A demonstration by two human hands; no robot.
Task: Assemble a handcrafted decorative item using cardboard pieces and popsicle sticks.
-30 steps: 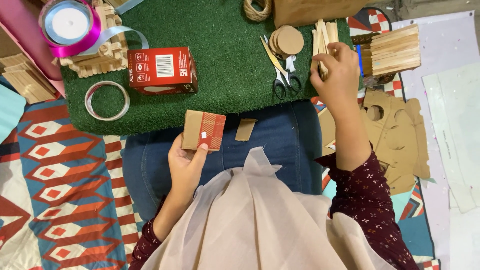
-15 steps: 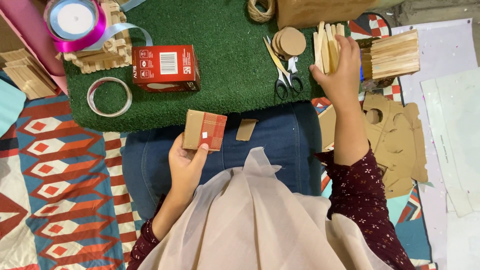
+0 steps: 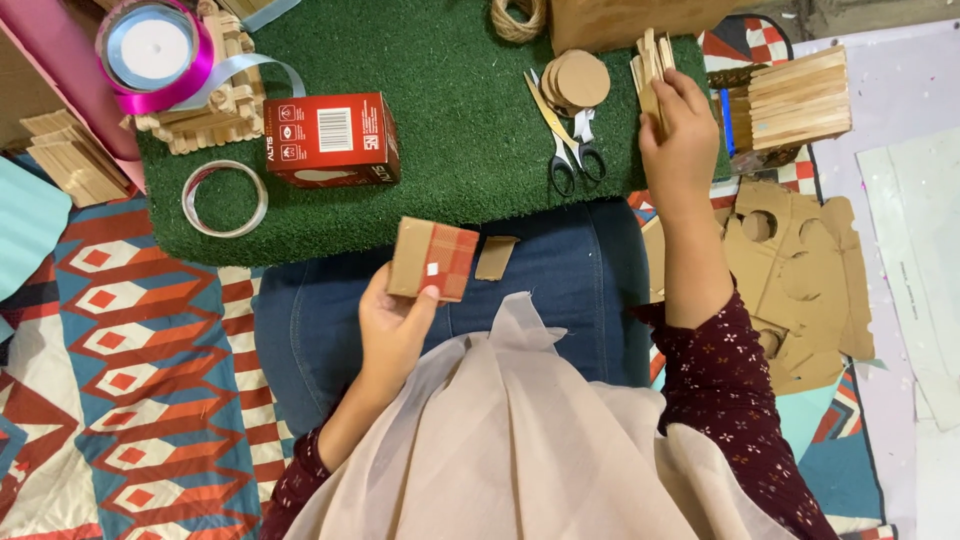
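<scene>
Our left hand [image 3: 398,325] pinches a small cardboard block [image 3: 432,259] with a red plaid half, held over our lap just below the green mat [image 3: 440,150]; its long axis runs left to right, tilted slightly. Our right hand [image 3: 682,140] closes on wooden sticks [image 3: 650,65] pointing away from us. Compared with a moment ago, it has barely shifted; the block stays put.

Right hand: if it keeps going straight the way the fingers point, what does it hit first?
The right hand points up-frame and already touches the bundle of wooden sticks on the green mat. Straight beyond them lies the brown cardboard box at the top edge; heights are unclear from this overhead view.
</scene>
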